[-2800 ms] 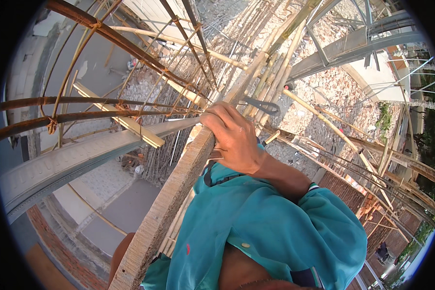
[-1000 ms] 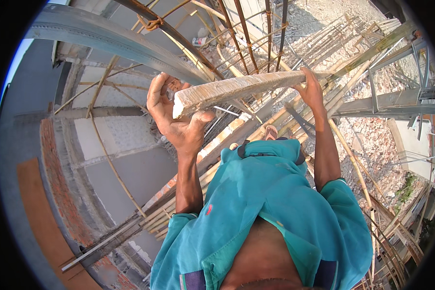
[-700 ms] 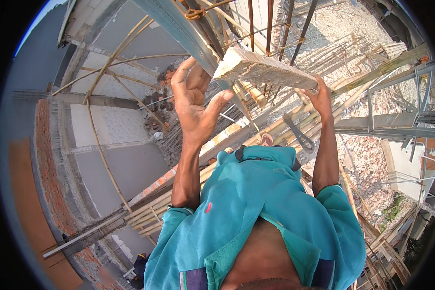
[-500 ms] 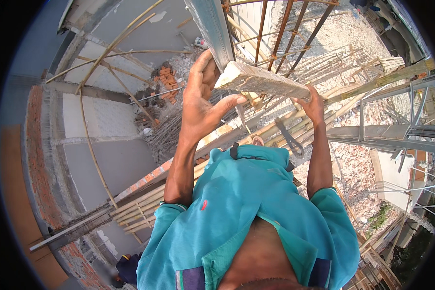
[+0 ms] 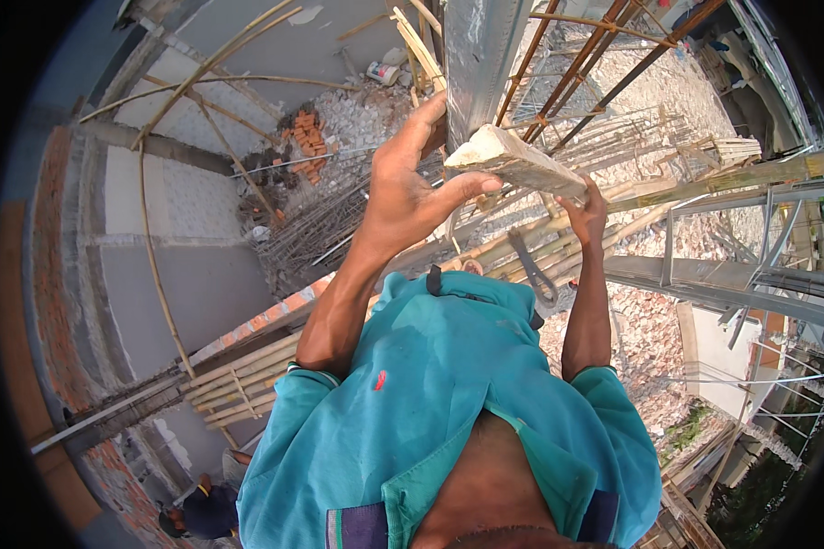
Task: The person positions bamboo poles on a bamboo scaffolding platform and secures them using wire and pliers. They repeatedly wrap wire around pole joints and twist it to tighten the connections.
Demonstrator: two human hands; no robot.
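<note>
A pale, rough wooden board point(image 5: 522, 163) lies crosswise in front of me, its broken-looking left end against an upright grey metal channel point(image 5: 479, 69). My left hand point(image 5: 401, 188) is closed round the channel's left edge, the fingertips hidden behind it. Its thumb stretches along the near side of the board's left end. At the board's right end, my right hand point(image 5: 586, 215) grips it, fingers curled round the tip. Below the board, a grey tool with a looped end point(image 5: 533, 267) shows over the bamboo poles point(image 5: 494, 252).
Rusty reinforcing bars point(image 5: 577, 69) rise just beyond the board. More bamboo poles point(image 5: 233, 393) lie at lower left beside a brick wall edge. Far below are rubble point(image 5: 650, 329) and orange bricks point(image 5: 309, 146). Steel beams point(image 5: 723, 285) stand at right. Another person point(image 5: 209, 508) is at lower left.
The board and channel sit further right in view, and the channel looks more upright. My left hand has moved right with them, its fingers now further behind the channel's edge. My right hand still holds the board.
</note>
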